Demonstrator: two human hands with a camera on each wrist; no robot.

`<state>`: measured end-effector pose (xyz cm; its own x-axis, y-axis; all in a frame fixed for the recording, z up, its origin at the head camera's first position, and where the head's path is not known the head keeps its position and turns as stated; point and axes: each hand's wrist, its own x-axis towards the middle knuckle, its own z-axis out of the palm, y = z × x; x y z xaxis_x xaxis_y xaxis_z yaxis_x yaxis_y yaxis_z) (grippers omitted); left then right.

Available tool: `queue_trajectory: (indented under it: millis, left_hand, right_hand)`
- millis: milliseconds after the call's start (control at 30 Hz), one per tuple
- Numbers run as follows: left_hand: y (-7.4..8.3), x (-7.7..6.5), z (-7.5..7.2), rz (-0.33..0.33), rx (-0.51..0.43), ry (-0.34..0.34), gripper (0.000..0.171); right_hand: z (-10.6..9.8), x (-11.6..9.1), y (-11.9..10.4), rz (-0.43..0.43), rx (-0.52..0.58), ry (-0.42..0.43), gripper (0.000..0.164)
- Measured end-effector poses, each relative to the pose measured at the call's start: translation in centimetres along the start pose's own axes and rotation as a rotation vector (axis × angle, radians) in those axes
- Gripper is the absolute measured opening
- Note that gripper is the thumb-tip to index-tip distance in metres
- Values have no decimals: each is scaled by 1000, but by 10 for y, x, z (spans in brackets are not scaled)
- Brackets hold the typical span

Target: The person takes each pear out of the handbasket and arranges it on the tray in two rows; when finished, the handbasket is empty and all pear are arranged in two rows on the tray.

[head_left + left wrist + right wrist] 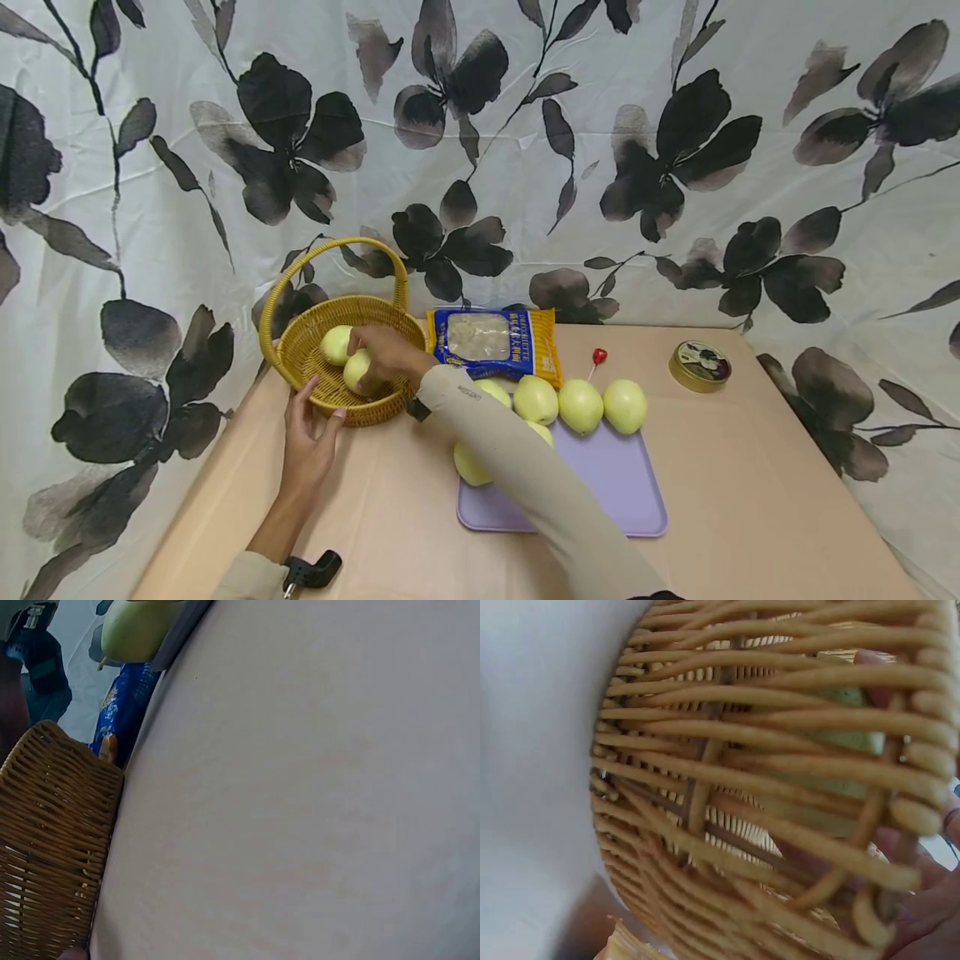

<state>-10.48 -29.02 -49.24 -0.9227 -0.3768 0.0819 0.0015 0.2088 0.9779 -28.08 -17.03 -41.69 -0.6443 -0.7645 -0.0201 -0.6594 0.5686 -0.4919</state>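
A yellow wicker basket (381, 410) with a tall arched handle stands at the left of the table. My right hand (390, 354) reaches inside it and grips a pale green apple (357, 372); a second apple (336, 344) lies beside that one. Through the weave in the right wrist view, the gripped apple (847, 742) shows with fingers around it. My left hand (311, 442) touches the basket's front left side, its fingers fairly straight. In the left wrist view the basket's wall (56, 840) fills the left edge, with only a fingertip visible at the bottom.
Several more apples (581, 407) sit on a purple tray (607, 492), partly hidden by my right sleeve. Behind is a blue and yellow food packet (491, 342). A red-topped stick (598, 357) stands near the apples, and a round gold tin (699, 367) lies at right.
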Motion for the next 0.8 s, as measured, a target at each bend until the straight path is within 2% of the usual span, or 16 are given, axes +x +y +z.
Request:
queue_trajectory:
  millis: [133, 367, 667, 800]
  left_hand:
    - [0, -1, -1, 0, -3, -5, 74]
    - [3, -1, 0, 14, 17, -3, 72]
    - [5, -1, 0, -7, 15, -2, 71]
    - [4, -1, 1, -9, 9, 4, 71]
  right_hand:
    - [-5, -8, 0, 5, 66, 20, 61]
    - [-23, -24, -4, 11, 154, 111, 61]
    - [-45, -50, -5, -25, 302, 208, 59]
    - [-51, -64, -5, -43, 330, 262, 59]
